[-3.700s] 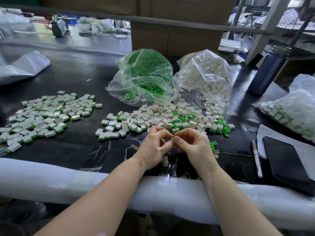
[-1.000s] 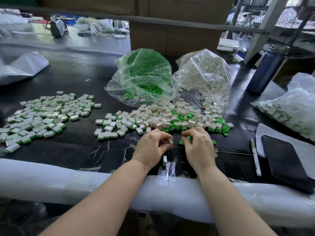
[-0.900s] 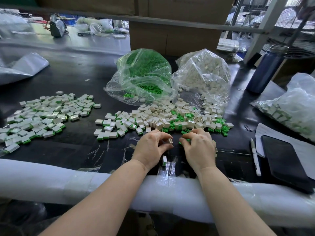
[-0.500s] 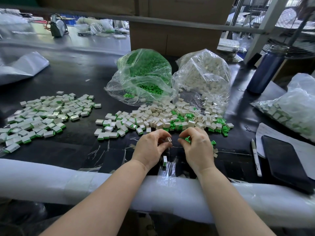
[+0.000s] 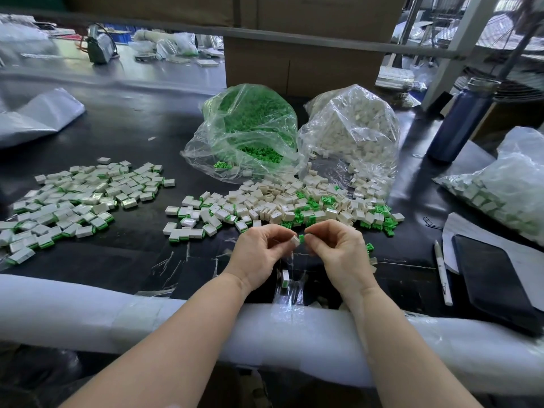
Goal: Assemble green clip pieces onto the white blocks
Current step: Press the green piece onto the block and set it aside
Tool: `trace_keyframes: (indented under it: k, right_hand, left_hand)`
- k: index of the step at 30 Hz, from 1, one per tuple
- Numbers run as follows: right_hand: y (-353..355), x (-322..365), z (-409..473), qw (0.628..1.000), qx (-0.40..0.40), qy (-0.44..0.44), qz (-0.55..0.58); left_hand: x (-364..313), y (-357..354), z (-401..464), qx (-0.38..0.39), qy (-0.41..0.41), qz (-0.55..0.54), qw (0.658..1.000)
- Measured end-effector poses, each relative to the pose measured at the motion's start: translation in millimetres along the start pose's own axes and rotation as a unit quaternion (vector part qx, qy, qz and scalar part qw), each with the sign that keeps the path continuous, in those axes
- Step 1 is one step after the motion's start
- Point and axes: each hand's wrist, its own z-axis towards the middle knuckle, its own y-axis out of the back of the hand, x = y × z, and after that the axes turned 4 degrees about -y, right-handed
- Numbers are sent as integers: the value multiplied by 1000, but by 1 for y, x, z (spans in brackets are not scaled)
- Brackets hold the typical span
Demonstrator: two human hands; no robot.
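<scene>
My left hand (image 5: 259, 254) pinches a small white block (image 5: 294, 240) just above the black table. My right hand (image 5: 338, 251) pinches a green clip piece (image 5: 301, 238) right beside that block, the two nearly touching. Behind my hands lies a loose heap of white blocks and green clips (image 5: 294, 204). One assembled piece (image 5: 285, 278) lies on the table below my hands. A spread of assembled blocks with green edges (image 5: 76, 198) covers the left side.
A clear bag of green clips (image 5: 250, 128) and a clear bag of white blocks (image 5: 353, 134) stand at the back. A blue bottle (image 5: 459, 119), another filled bag (image 5: 506, 189), a pen (image 5: 442, 272) and a black tablet (image 5: 494, 278) are at the right. A white padded edge (image 5: 88, 316) runs along the table's front.
My right hand picked a green clip from the heap and brought it up to the white block held in my left hand. Both hands rose slightly off the table.
</scene>
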Motion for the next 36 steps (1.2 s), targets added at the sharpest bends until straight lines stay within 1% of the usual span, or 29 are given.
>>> trace_keyframes:
  k: [5,9,16,22,26,30,34,36]
  right_hand:
    - [1,0,0,1000,-1,2,-8]
    - [0,0,-1,1000,5,8,-21]
    - [2,-3,-1,1000,14,-4,-19]
    - [-1,-4,-1,999,2,11,-48]
    - [-1,-5,-1,998,11,13,-57]
    - [-2,-6,-1,997,0,14,-71]
    - [-4,-6,-1,995,-20,31,-95]
    - [-4,-5,-1,996,-28,31,-79]
  left_hand:
    - [0,0,0,14,8,-11,1000]
    - [0,0,0,27,5,4,1000]
    - [-1,1,-1,24,3,13,1000]
    - [-3,2,-2,18,14,24,999]
    - [-4,2,-2,18,16,27,999]
    - [-4,1,-2,20,22,10,1000]
    - [-3,1,-1,21,20,1,1000]
    - [-3,1,-1,22,23,-28,999]
